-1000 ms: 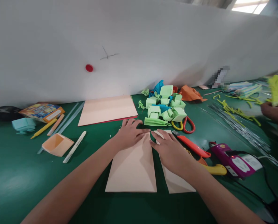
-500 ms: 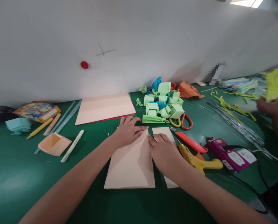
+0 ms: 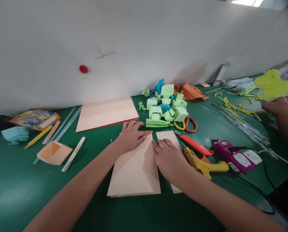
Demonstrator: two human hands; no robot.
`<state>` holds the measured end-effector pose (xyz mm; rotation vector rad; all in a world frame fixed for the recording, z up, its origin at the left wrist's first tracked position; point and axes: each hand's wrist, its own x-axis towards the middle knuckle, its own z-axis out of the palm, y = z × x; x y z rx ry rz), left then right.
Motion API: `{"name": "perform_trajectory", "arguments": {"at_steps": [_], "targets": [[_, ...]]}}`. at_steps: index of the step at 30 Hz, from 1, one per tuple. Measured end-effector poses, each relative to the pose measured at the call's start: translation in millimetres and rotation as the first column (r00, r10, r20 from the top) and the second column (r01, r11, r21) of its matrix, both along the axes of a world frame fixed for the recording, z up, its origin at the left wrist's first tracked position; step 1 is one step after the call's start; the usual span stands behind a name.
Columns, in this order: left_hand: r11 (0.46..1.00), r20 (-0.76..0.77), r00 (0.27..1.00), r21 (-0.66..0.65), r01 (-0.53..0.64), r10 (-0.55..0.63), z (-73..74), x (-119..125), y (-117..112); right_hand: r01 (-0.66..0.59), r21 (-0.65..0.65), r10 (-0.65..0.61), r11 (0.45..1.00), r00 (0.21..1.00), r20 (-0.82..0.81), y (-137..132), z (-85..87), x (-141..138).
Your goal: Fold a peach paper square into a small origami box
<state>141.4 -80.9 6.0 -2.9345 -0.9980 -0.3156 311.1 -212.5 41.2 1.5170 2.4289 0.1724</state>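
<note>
A folded sheet of peach paper (image 3: 136, 175) lies on the green table in front of me. My left hand (image 3: 131, 137) rests flat on its upper part, fingers spread. At the sheet's right edge, near the top, my right hand (image 3: 168, 154) presses down with its fingertips; its fingers are slightly bent and hold nothing up. Beneath and beside my right hand lies a narrower strip of peach paper (image 3: 166, 134), partly hidden. A red-orange utility knife (image 3: 197, 145) and a yellow glue gun (image 3: 204, 163) lie just right of that hand.
Folded light green paper pieces (image 3: 168, 109) are heaped behind my hands, near scissors (image 3: 191, 124). Peach sheets (image 3: 107, 112) lie at the back left, a folded peach paper box (image 3: 54, 153) at left. A purple device (image 3: 235, 156) with cables stands right. Another person's hand (image 3: 279, 106) holds something yellow-green.
My hands stay at almost the same place on the paper. The view has shifted slightly. At the right, the other person's yellow-green piece has moved and looks more spread out.
</note>
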Motion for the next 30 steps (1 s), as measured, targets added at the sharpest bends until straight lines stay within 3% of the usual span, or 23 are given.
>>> {"name": "perform_trajectory", "arguments": {"at_steps": [11, 17, 30], "targets": [[1.000, 0.001, 1.000, 0.003, 0.008, -0.008, 0.4, -2, 0, -0.027, 0.059, 0.029, 0.998, 0.999, -0.029, 1, -4.8, 2], [1.000, 0.005, 1.000, 0.006, 0.017, -0.017, -0.1, -2, 0, -0.024, -0.015, 0.024, 1.000, 1.000, 0.004, -1, 0.2, 2], [1.000, 0.008, 1.000, -0.009, 0.010, -0.010, 0.7, -2, 0, -0.023, -0.029, 0.024, 0.999, 1.000, 0.019, -3, 6.7, -1]]}}
